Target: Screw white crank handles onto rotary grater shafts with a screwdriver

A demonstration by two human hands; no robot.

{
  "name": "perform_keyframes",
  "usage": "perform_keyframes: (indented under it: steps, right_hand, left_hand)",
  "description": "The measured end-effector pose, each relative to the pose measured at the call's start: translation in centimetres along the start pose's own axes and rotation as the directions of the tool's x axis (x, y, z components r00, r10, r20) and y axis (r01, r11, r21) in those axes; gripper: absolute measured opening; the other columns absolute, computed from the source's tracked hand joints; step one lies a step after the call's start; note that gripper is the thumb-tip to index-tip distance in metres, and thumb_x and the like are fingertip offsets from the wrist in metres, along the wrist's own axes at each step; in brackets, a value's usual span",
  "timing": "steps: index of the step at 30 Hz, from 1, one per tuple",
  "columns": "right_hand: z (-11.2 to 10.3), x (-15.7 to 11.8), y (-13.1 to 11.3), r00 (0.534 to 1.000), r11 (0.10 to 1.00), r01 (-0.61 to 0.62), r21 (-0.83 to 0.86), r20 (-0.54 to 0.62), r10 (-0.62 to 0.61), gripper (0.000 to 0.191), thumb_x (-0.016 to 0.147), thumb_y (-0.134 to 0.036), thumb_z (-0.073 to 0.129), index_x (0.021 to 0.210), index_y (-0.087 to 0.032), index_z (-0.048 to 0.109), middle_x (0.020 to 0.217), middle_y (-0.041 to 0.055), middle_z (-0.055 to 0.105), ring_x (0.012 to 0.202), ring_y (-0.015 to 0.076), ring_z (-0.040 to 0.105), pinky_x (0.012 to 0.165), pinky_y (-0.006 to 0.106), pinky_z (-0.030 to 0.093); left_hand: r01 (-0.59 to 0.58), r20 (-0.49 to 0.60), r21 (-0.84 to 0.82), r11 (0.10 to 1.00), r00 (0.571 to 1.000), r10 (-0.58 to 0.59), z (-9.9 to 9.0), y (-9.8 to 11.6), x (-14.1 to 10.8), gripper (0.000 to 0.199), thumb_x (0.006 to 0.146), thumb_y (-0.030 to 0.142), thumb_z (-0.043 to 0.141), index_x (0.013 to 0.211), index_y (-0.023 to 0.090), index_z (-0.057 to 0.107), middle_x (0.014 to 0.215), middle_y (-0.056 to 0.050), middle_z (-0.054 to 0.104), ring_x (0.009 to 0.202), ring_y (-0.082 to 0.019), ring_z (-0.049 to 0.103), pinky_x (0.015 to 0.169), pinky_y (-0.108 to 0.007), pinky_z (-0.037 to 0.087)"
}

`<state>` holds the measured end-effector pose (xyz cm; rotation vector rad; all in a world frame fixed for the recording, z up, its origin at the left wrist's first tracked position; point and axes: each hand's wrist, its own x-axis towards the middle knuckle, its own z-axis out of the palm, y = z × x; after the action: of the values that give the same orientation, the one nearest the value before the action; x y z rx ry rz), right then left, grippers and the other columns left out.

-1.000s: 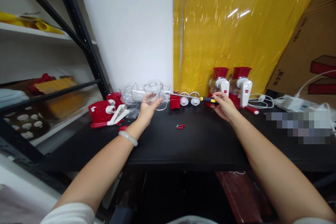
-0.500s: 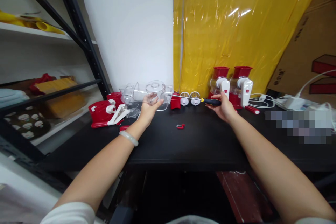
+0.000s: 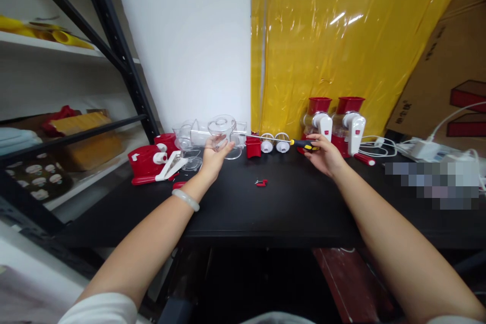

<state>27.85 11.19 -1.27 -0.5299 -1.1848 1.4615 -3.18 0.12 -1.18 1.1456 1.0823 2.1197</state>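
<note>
Left hand (image 3: 213, 159), centre frame: fingers clamped on clear plastic housing (image 3: 222, 122). Right hand (image 3: 327, 158), right of centre: fingers closed on screwdriver (image 3: 299, 145) handle, nearer it; shaft runs leftward, nearly level, toward the housing. Tip contact: cannot tell.

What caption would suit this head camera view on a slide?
Left hand holding a clear plastic part, right hand a yellow-and-black screwdriver, above a black table.

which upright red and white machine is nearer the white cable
The right machine; it stands beside the white cable, while the left machine is partly behind the right hand.
</note>
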Motion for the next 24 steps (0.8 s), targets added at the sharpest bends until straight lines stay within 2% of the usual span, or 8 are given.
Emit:
perform_keyframes:
  steps: [4, 7, 9, 12, 16, 19, 21, 24]
  right_hand:
    - [-0.1, 0.3, 0.2, 1.000, 1.000, 0.009, -0.010, -0.023, -0.010, 0.023, 0.071, -0.043, 0.066, 0.081, -0.024, 0.057, 0.073, 0.0016, 0.060, 0.064, 0.0161, 0.059, 0.051, 0.028, 0.044]
    - [-0.2, 0.6, 0.7, 0.995, 0.985, -0.036, -0.169, -0.103, 0.019, 0.046, 0.081, -0.069, 0.049, 0.078, -0.023, 0.055, 0.057, 0.0012, 0.054, 0.050, 0.0162, 0.054, 0.043, 0.027, 0.038]
    - [-0.3, 0.7, 0.9, 0.990, 0.950, -0.030, -0.312, -0.139, -0.014, 0.052, 0.080, -0.075, 0.048, 0.078, -0.023, 0.054, 0.049, -0.0013, 0.049, 0.041, 0.0135, 0.046, 0.040, 0.025, 0.032]
    - [-0.3, 0.6, 1.0, 0.990, 0.926, 0.027, -0.377, -0.117, -0.076, 0.043, 0.075, -0.065, 0.065, 0.077, -0.024, 0.053, 0.048, -0.0048, 0.047, 0.037, 0.0095, 0.037, 0.039, 0.023, 0.028]
    - [0.0, 0.2, 0.5, 0.998, 0.985, 0.033, -0.170, -0.051, -0.043, 0.027, 0.066, -0.037, 0.075, 0.079, -0.024, 0.054, 0.060, -0.0051, 0.052, 0.048, 0.0089, 0.044, 0.044, 0.022, 0.035]
    - [0.1, 0.1, 0.3, 1.000, 0.998, 0.021, -0.057, -0.013, -0.021, 0.029, 0.058, -0.025, 0.075, 0.081, -0.025, 0.056, 0.070, -0.0036, 0.055, 0.059, 0.0113, 0.052, 0.051, 0.024, 0.044]
    - [0.1, 0.2, 0.3, 0.999, 0.999, 0.038, -0.036, -0.002, -0.039, 0.029, 0.060, -0.028, 0.075, 0.080, -0.026, 0.056, 0.075, -0.0023, 0.056, 0.063, 0.0127, 0.055, 0.054, 0.026, 0.046]
    - [0.1, 0.5, 0.5, 1.000, 0.997, 0.023, -0.077, -0.014, -0.024, 0.036, 0.074, -0.057, 0.066, 0.077, -0.024, 0.052, 0.069, 0.0002, 0.056, 0.059, 0.0150, 0.056, 0.051, 0.029, 0.046]
  left_hand:
    - [0.006, 0.007, 0.000, 1.000, 1.000, -0.006, 0.0, -0.1, 0.0, 0.062, 0.057, 0.030, 0.089, 0.106, 0.022, 0.052, 0.127, -0.008, 0.061, 0.127, -0.026, 0.057, 0.113, -0.050, 0.040]
    - [0.009, 0.017, 0.012, 1.000, 1.000, -0.010, -0.1, -0.2, 0.0, 0.064, 0.056, 0.031, 0.089, 0.107, 0.022, 0.052, 0.129, -0.009, 0.061, 0.125, -0.026, 0.058, 0.112, -0.050, 0.041]
    - [0.018, 0.021, 0.014, 1.000, 1.000, -0.018, -0.1, -0.3, 0.0, 0.065, 0.054, 0.032, 0.090, 0.107, 0.023, 0.052, 0.130, -0.009, 0.060, 0.125, -0.026, 0.058, 0.111, -0.050, 0.041]
    - [0.024, 0.020, 0.008, 1.000, 1.000, -0.024, -0.1, -0.2, 0.0, 0.066, 0.053, 0.033, 0.090, 0.106, 0.023, 0.052, 0.129, -0.008, 0.060, 0.125, -0.026, 0.058, 0.111, -0.050, 0.041]
    - [0.002, 0.013, -0.006, 1.000, 1.000, -0.002, 0.0, -0.1, 0.0, 0.063, 0.055, 0.033, 0.090, 0.105, 0.023, 0.052, 0.127, -0.007, 0.061, 0.126, -0.025, 0.057, 0.112, -0.049, 0.041]
    - [-0.004, 0.006, -0.011, 1.000, 1.000, 0.004, 0.0, 0.0, 0.0, 0.063, 0.055, 0.033, 0.090, 0.104, 0.023, 0.051, 0.128, -0.008, 0.061, 0.128, -0.025, 0.055, 0.112, -0.048, 0.042]
    - [-0.006, 0.007, -0.007, 1.000, 1.000, 0.006, -0.1, 0.0, 0.0, 0.063, 0.055, 0.034, 0.090, 0.104, 0.023, 0.052, 0.129, -0.007, 0.060, 0.130, -0.025, 0.054, 0.112, -0.047, 0.042]
    - [-0.003, 0.017, 0.002, 1.000, 1.000, 0.003, -0.1, -0.1, 0.0, 0.063, 0.055, 0.034, 0.090, 0.104, 0.023, 0.052, 0.129, -0.007, 0.061, 0.128, -0.025, 0.056, 0.111, -0.048, 0.042]
